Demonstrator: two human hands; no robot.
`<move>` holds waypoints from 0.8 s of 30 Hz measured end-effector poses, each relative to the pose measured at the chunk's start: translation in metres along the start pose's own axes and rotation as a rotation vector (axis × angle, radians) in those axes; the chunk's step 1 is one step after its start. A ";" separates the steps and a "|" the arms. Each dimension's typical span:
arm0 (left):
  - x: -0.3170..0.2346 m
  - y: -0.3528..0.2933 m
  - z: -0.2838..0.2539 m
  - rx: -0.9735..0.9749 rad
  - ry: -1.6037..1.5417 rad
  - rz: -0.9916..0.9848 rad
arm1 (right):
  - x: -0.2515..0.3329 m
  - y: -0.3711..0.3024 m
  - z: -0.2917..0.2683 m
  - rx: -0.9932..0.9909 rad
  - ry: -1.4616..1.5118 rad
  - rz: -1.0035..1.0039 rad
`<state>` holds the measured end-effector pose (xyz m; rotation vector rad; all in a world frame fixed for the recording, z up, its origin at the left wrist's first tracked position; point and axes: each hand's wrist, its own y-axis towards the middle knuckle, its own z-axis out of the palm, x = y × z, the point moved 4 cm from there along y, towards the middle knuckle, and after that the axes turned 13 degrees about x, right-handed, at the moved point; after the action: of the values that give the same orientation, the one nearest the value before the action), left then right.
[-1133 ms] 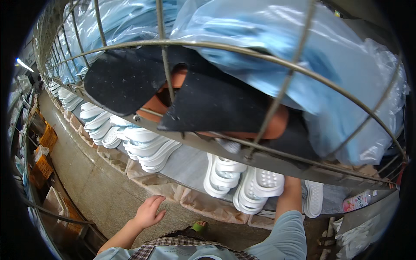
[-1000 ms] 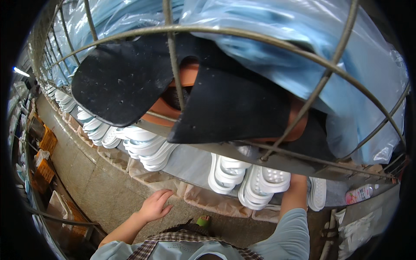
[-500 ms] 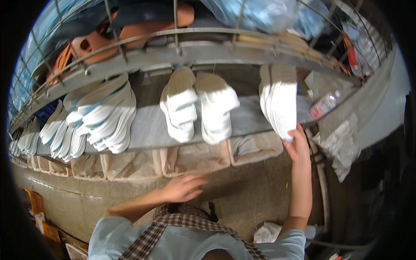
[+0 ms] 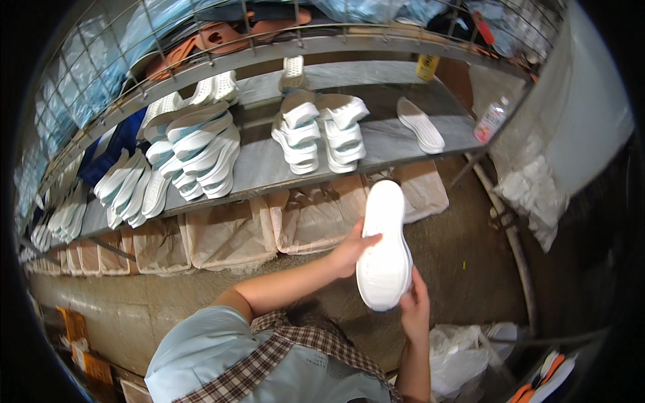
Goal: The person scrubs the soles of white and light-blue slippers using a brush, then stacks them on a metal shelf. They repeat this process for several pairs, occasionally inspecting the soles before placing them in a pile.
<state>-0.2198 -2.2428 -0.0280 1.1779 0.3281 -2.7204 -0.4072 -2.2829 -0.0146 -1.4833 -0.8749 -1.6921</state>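
A white shoe sole (image 4: 384, 247) is gripped by the left hand (image 4: 351, 254) and right hand (image 4: 415, 310), fingers curled on its edges; it should be kept level below the shelf (image 4: 269, 171).

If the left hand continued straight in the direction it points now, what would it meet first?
The left hand points right, and its fingers already lie on the white shoe sole. So it meets that sole first; beyond it, probably only floor, though depth is unclear.

A white shoe sole (image 4: 384, 247) is held in both hands: the left hand (image 4: 351, 252) grips its side, the right hand (image 4: 414, 310) cups its lower end. Behind, stacked white soles (image 4: 321, 131) sit on a grey shelf (image 4: 262, 168).
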 end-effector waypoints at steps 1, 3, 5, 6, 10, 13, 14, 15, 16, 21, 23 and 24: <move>0.004 -0.007 -0.002 -0.049 -0.120 -0.061 | 0.009 0.001 -0.001 -0.036 -0.017 -0.073; 0.009 -0.020 0.002 0.028 -0.282 -0.237 | 0.031 0.008 -0.002 -0.115 -0.393 -0.202; 0.011 -0.033 0.007 0.052 -0.340 -0.390 | 0.047 0.015 0.004 -0.157 -0.551 -0.236; 0.010 -0.039 0.009 0.050 -0.322 -0.407 | 0.052 0.020 0.010 -0.187 -0.558 -0.268; -0.003 -0.054 0.007 0.056 -0.509 -0.507 | 0.072 0.040 0.038 -0.200 -0.541 -0.365; -0.012 -0.062 -0.005 0.053 -0.569 -0.485 | 0.075 0.052 0.056 -0.183 -0.507 -0.367; -0.014 -0.064 -0.009 0.049 -0.572 -0.474 | 0.075 0.054 0.061 -0.177 -0.470 -0.367; -0.017 -0.066 -0.013 0.052 -0.592 -0.469 | 0.076 0.056 0.065 -0.177 -0.486 -0.373; -0.019 -0.067 -0.015 0.059 -0.613 -0.466 | 0.076 0.058 0.068 -0.179 -0.503 -0.375; -0.025 -0.074 -0.021 0.068 -0.612 -0.456 | 0.076 0.060 0.079 -0.174 -0.484 -0.367; -0.026 -0.075 -0.020 0.073 -0.629 -0.467 | 0.079 0.060 0.082 -0.187 -0.528 -0.367; -0.025 -0.075 -0.020 0.088 -0.628 -0.469 | 0.080 0.060 0.082 -0.190 -0.523 -0.371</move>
<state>-0.2058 -2.1641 -0.0125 0.2173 0.4354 -3.3422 -0.3212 -2.2500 0.0756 -2.0443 -1.3636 -1.7016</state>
